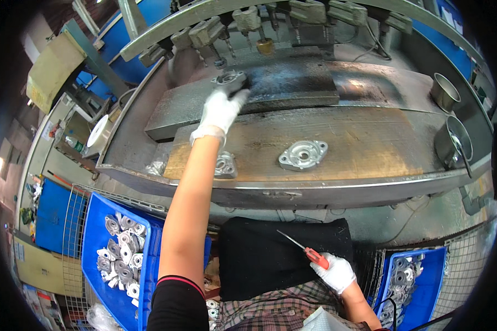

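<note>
My left hand [221, 112], in a white glove, reaches far across the workbench. Its fingers are on a grey metal casting [230, 80] at the raised dark steel block [309, 102]; some blur softens the fingers. In my white-gloved right hand [337, 274], low over my lap, is a red-handled tool [317, 257] with a thin pointed metal blade aimed up and left. Another casting [303, 155], oval with a round middle and two eared ends, lies flat on the brown board [364, 138]. A further casting [225, 164] is partly covered by my left forearm.
Several spray-type heads [247, 20] hang in a row above the block. Two metal cups [451, 144] stand at the bench's right end. A blue bin [154, 248] of castings stands at left, another blue bin [434, 276] at right. Black cloth [281, 248] covers my lap.
</note>
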Demonstrator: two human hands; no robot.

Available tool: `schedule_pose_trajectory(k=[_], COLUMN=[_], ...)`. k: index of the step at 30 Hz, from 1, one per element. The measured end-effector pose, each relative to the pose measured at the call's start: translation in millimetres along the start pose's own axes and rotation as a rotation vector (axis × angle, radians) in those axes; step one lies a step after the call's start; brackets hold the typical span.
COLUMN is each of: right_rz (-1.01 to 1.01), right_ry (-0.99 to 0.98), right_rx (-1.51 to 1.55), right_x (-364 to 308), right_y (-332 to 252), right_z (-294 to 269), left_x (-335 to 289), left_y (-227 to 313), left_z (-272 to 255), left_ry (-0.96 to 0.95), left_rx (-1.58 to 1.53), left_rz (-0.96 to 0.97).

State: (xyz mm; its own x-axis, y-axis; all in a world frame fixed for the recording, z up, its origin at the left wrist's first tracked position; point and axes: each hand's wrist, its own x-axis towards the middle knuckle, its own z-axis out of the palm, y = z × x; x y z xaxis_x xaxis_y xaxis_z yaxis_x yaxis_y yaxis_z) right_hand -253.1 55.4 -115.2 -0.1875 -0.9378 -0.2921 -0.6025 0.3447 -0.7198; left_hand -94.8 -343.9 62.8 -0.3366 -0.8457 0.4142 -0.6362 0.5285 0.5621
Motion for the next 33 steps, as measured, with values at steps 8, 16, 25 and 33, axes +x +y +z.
schedule_pose_trajectory(k=[8, 16, 25, 33], right_rz=[0.022, 0.03, -0.041, -0.066], right_ry=[0.004, 0.107, 0.355, 0.136], right_rx=[-0.035, 0.068, 0.81, 0.669], right_x=[-25.6, -49.8, -54.1, -33.9], right_y=[-5.2, -1.4, -3.3, -40.3], right_z=[-7.6, -8.4, -51.8, -32.1], left_x=[-101.8, -138.1, -265.3, -357.2], left_y=[75.0, 94.3, 78.2, 59.0], left_z=[31.5, 31.9, 19.4, 50.4], left_ry=[-0.475, -0.213, -0.354, -0.385], left_rx=[0.287, -0.208, -0.719, -1.111], left_rz=[0.227, 0.125, -0.067, -0.325])
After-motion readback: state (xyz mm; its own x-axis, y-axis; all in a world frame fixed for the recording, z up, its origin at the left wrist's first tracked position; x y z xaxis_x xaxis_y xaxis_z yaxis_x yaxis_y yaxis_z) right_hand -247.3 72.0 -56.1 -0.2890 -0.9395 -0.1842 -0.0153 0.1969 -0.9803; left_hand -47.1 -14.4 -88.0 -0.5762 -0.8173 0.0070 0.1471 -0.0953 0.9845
